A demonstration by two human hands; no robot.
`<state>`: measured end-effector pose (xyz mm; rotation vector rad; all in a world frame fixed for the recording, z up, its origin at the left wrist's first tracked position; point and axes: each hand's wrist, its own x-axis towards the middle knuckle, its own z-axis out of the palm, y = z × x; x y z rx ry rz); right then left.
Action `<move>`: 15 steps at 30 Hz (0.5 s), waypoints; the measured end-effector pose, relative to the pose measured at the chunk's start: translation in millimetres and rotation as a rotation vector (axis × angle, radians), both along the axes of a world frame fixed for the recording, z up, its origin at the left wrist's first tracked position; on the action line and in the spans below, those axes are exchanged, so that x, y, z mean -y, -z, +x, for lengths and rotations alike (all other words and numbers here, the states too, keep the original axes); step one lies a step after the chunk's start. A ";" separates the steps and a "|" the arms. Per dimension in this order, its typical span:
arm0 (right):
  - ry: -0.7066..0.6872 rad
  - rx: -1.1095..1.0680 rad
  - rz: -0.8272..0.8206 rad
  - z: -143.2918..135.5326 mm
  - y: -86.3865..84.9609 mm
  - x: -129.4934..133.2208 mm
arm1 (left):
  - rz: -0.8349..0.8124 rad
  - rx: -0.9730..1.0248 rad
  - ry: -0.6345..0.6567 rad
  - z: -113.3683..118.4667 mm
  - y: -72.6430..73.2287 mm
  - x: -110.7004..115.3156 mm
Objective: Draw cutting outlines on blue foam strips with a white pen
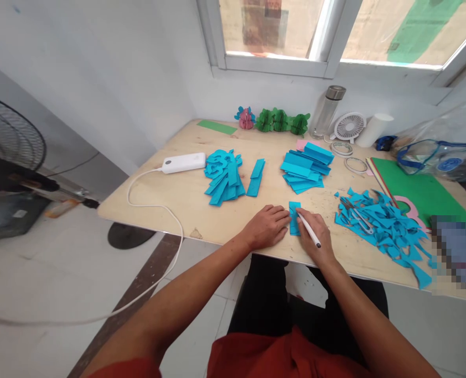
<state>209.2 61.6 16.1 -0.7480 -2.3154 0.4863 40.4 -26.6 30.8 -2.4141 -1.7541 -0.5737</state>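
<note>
A small blue paper strip (294, 226) lies upright near the table's front edge. My right hand (316, 239) is closed around a white pen (310, 230), its tip at the strip's right side. Flat on the table, my left hand (270, 227) touches the strip's left edge with its fingertips. Beyond the hands are a stack of folded blue paper (306, 167), a pair of blue strips (256, 178) and a fanned pile of blue pieces (225, 181). Blue paper scraps (390, 226) are heaped at the right, with scissors (359, 216) among them.
A white power bank (183, 163) with a cable sits at the left. Along the back stand green paper shapes (280, 121), a glass bottle (328, 113) and a small fan (350, 127). Tape rolls (355, 165) and green sheets (422, 194) are at the right.
</note>
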 end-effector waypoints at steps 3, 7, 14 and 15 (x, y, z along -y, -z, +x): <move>0.003 -0.012 -0.009 0.3 0.2 -0.1 | 0.003 -0.005 0.002 0.3 -0.2 -0.2; -0.005 -0.013 -0.006 1.0 0.9 -0.7 | 0.012 -0.017 0.004 0.5 -0.2 -0.3; -0.017 -0.009 0.000 1.6 2.2 -1.9 | -0.005 0.002 -0.001 0.9 -0.9 0.2; -0.015 -0.007 0.003 1.5 2.5 -2.2 | -0.006 0.004 0.000 0.9 -1.1 0.2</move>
